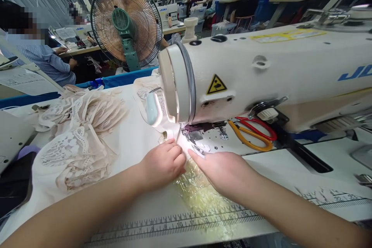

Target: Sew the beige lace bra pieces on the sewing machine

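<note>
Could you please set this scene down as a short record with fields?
Left hand: curled at the pale fabric; tightness of grip unclear
Right hand: index finger extended, near the left hand
Sewing machine: white, above the fabric
Scissors: red and orange handles
Person's left: lace-trimmed garments, apparently bras
Front edge: ruler scale on the table
Background: green fan

We cannot see inside the curled left hand [164,161]. The right hand [225,168] hides most of its fingers. The sewing machine [250,60] runs off the right edge, cutting its blue lettering [345,76]. On the left, a sheet [26,82] bears print too small for us to read.
</note>
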